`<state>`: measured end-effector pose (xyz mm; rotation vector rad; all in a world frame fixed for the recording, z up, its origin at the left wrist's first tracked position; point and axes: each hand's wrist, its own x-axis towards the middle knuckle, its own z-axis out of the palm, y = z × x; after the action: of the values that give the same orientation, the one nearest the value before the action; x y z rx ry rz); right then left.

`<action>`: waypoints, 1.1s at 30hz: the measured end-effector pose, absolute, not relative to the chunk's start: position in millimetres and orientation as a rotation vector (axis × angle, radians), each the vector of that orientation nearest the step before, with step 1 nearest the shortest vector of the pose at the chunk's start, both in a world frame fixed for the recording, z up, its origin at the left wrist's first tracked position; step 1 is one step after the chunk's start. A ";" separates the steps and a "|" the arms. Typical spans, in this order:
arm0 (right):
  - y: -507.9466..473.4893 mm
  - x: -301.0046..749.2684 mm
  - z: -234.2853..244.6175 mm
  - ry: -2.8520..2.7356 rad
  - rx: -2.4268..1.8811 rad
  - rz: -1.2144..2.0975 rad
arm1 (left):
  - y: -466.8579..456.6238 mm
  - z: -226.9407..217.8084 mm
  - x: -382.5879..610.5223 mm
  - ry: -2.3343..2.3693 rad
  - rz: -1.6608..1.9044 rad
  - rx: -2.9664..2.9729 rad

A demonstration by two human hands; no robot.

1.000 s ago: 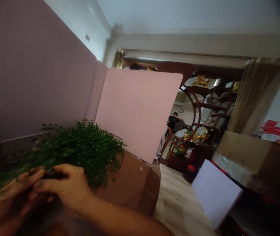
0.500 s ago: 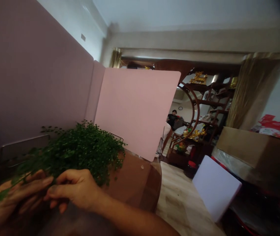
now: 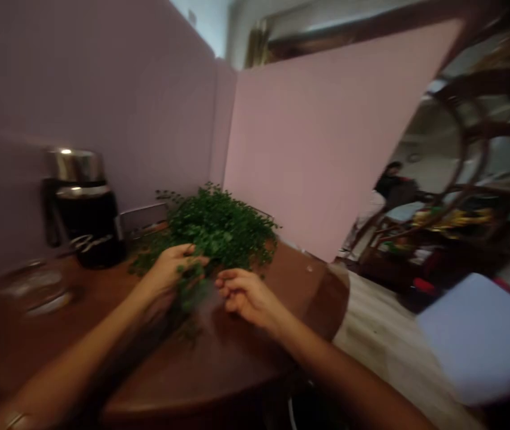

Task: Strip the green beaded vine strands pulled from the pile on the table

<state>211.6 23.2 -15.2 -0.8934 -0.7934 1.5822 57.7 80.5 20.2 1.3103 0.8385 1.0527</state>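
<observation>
A bushy green plant (image 3: 219, 224) with small leaves stands on a brown wooden table (image 3: 255, 370) against the pink panels. My left hand (image 3: 172, 275) is at the plant's near side, its fingers closed around a leafy stem (image 3: 187, 289) that hangs down over the table. Just right of it, apart from the left hand, my right hand (image 3: 248, 301) has its fingers curled into a pinch. Whether anything small is between those fingertips I cannot make out. The plant's base is hidden by leaves and hands.
A black flask (image 3: 89, 221) with a silver lid stands at the left, behind a clear glass dish (image 3: 35, 289). Tall pink panels (image 3: 318, 149) border the table's back. To the right are a white board (image 3: 483, 340), dark wooden shelving and a person (image 3: 393, 179) farther off.
My view has turned left and down, bringing the flask and dish into sight. My hands, close together before, are now apart, with the leafy stem at the left hand.
</observation>
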 end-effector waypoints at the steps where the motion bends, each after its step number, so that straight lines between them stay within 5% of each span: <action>1: 24.9 213.4 -14.2 -0.790 -0.883 1.573 | 81.3 15.8 55.0 0.827 1.027 1.262; 23: 92.1 182.2 3.4 -1.178 -0.899 1.452 | 122.7 -6.7 46.0 0.441 1.031 1.014; 30: 96.8 196.2 -10.6 -1.571 -1.091 0.845 | 115.7 -5.2 48.9 0.569 0.883 1.065; 33: 98.7 199.2 -11.7 -1.577 -1.115 0.877 | 118.8 -5.5 46.4 0.569 0.780 1.054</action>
<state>199.2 98.7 -11.7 -1.1153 -1.5770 0.8768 46.4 118.8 -5.5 1.0543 0.5686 0.7799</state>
